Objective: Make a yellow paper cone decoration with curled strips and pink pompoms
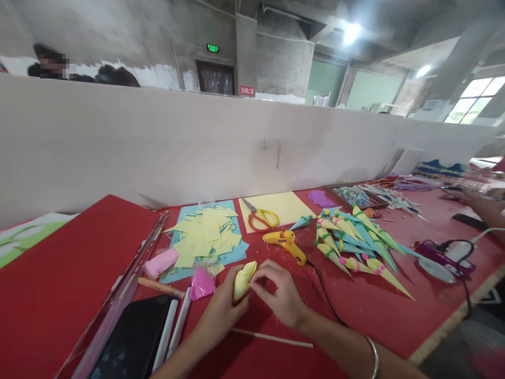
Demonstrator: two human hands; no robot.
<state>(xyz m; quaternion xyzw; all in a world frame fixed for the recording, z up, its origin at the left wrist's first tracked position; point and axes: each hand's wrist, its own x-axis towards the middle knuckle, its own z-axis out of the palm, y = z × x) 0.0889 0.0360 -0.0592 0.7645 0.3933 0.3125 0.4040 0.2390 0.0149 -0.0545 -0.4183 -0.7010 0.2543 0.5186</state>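
Observation:
My left hand (228,302) is wrapped round a rolled piece of yellow paper (243,281), its open end tilted up and to the right. Close against that roll, my right hand (281,293) has thumb and forefinger pinched together at its edge; whether they grip the paper or something tiny I cannot make out. Just beyond the hands lies a yellow glue gun (284,242) with a black cord. A thin pale stick (272,337) rests on the red table below my wrists.
Yellow paper pieces (205,229) are heaped at the back left, near scissors (260,215). Finished-looking paper cones (355,231) pile up on the right. A black phone-like slab (132,337), a wooden-handled tool (160,287) and pink clay packets (202,284) lie left. Another person's arm (483,205) shows far right.

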